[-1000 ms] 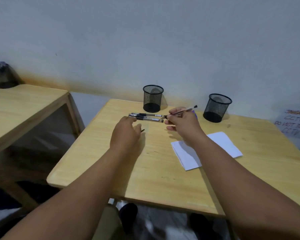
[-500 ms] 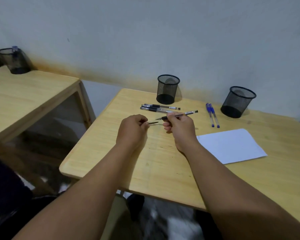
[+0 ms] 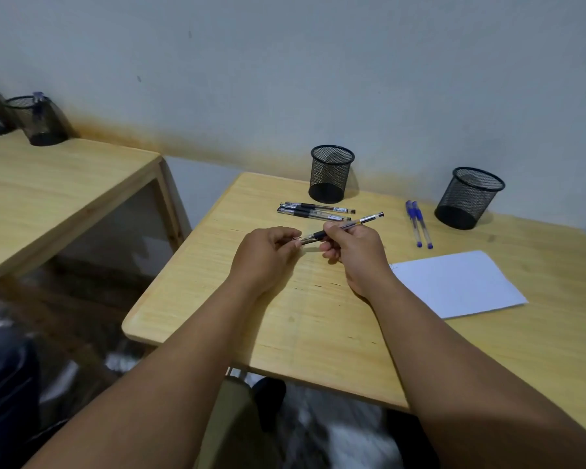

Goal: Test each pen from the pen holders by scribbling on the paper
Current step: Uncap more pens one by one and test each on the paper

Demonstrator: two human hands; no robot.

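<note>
My right hand [image 3: 354, 247] grips a black-grip clear pen [image 3: 359, 221] above the table, its tip pointing left. My left hand [image 3: 268, 253] pinches the pen cap [image 3: 303, 237] at that tip, touching the pen. Three black pens [image 3: 315, 211] lie side by side in front of the left mesh pen holder [image 3: 332, 174]. Two blue pens [image 3: 418, 225] lie beside the right mesh pen holder [image 3: 469, 198]. Both holders look empty. A white sheet of paper [image 3: 454, 282] lies to the right of my right hand, with a faint mark at its near left corner.
The wooden table [image 3: 318, 333] stands against a grey wall. A second wooden table [image 3: 48, 198] is at the left, across a gap, with two more mesh holders [image 3: 41, 120] on it, one holding a blue pen. Floor and dark objects show below.
My hands have come together: the cap in my left hand now meets the pen's tip, where a gap showed before. The view has shifted left and down.
</note>
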